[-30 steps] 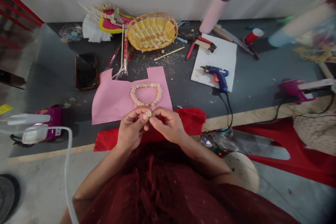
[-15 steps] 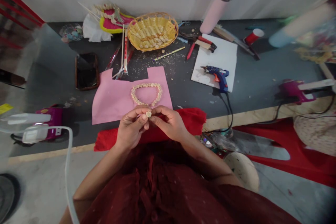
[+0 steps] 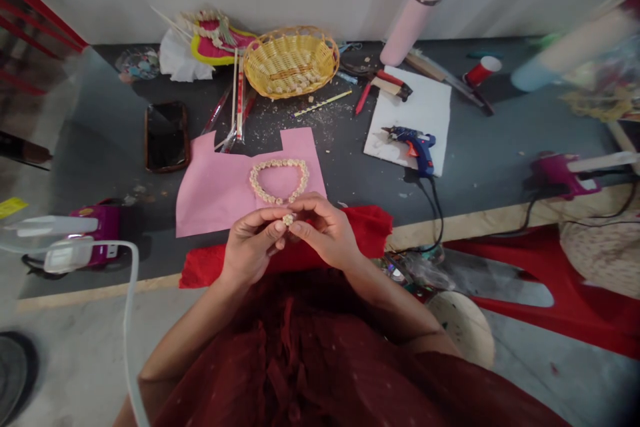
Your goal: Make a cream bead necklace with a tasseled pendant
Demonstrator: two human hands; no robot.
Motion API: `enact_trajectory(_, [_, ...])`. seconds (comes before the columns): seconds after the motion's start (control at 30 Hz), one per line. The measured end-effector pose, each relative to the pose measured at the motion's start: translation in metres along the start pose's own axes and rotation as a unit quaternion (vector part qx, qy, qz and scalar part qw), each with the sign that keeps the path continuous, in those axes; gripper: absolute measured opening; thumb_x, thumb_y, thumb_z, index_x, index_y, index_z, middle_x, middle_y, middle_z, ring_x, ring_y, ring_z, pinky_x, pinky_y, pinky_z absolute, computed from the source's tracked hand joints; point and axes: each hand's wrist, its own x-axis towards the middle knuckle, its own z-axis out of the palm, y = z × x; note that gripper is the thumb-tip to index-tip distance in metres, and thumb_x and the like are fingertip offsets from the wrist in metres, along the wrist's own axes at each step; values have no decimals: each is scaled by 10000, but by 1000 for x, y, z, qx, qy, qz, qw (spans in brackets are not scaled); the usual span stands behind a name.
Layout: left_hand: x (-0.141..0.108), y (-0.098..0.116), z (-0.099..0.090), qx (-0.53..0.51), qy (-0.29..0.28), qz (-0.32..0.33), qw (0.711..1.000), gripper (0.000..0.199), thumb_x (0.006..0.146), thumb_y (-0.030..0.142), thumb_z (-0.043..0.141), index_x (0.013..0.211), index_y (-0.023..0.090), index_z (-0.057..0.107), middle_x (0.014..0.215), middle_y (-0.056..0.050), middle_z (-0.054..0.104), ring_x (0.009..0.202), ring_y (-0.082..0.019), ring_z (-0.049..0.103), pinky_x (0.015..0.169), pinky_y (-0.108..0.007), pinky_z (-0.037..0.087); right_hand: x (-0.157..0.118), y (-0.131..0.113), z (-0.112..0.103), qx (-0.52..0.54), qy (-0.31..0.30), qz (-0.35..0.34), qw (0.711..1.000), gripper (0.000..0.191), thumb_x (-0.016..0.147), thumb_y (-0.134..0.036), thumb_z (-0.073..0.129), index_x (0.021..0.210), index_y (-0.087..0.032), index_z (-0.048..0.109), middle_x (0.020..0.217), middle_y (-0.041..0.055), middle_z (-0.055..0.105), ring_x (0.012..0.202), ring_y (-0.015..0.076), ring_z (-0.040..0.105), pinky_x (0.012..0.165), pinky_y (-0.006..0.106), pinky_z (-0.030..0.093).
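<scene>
Between the fingertips of both hands is a small cream flower (image 3: 288,219), pinched just above the near edge of a pink sheet (image 3: 215,193). My left hand (image 3: 253,240) grips it from the left between thumb and forefinger. From the other side, my right hand (image 3: 325,230) closes on it with thumb and fingers. A ring of similar cream flowers (image 3: 255,180) lies on the pink sheet right beyond my fingertips. Under my wrists a red cloth (image 3: 370,227) is spread along the table's front edge.
A yellow wicker basket (image 3: 290,60) holding small pale pieces stands at the back. To the right, a blue glue gun (image 3: 420,147) and red-handled pliers (image 3: 393,80) rest on a white board (image 3: 435,103). A phone (image 3: 167,137) lies left; a pink flask (image 3: 415,13) stands behind.
The cream flower has shifted slightly right and turned so that its face shows more. My right fingers have moved up a little around it; my left hand has hardly moved.
</scene>
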Motion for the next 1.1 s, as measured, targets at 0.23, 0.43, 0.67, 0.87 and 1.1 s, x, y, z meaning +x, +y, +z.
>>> enact_trajectory(0.23, [0, -2, -1, 15, -5, -1, 1000, 203, 680, 294, 873, 848, 207, 800, 631, -17, 689, 460, -41, 512, 416, -122, 378, 0, 1, -1, 39, -17, 45, 998, 239, 857, -412, 725, 1027, -251, 680, 971, 23, 658, 896, 147, 638, 812, 317, 541])
enact_trajectory(0.43, [0, 0, 4, 11, 0, -3, 1000, 214, 668, 300, 874, 827, 194, 779, 679, -15, 702, 440, -30, 484, 401, -123, 365, 0, -1, -2, -21, -13, -11, 1000, 197, 888, -348, 695, 1054, -246, 669, 998, 35, 676, 939, 154, 644, 859, 335, 539])
enact_trajectory(0.67, [-1, -3, 3, -2, -1, -2, 1000, 184, 714, 278, 848, 857, 192, 770, 707, -13, 703, 432, -23, 503, 402, -116, 366, -2, -4, -1, -107, -3, -82, 991, 181, 922, -263, 638, 1101, -241, 638, 1038, 50, 676, 963, 158, 642, 855, 325, 545])
enact_trajectory(0.87, [-1, -1, 5, -32, -5, -21, 999, 206, 703, 263, 860, 860, 179, 758, 708, -15, 717, 392, -18, 482, 353, -110, 325, -4, 2, 0, -185, -10, -118, 976, 299, 910, -205, 614, 1203, -259, 591, 1104, 80, 673, 1033, 193, 647, 885, 365, 562])
enact_trajectory(1.1, [0, 5, 4, -30, -7, -6, 999, 203, 728, 264, 844, 870, 169, 735, 803, -26, 747, 411, -24, 529, 331, -96, 352, -6, -3, -7, -178, -11, -124, 976, 378, 908, -178, 591, 1272, -278, 570, 1158, 89, 638, 1080, 204, 619, 890, 377, 573])
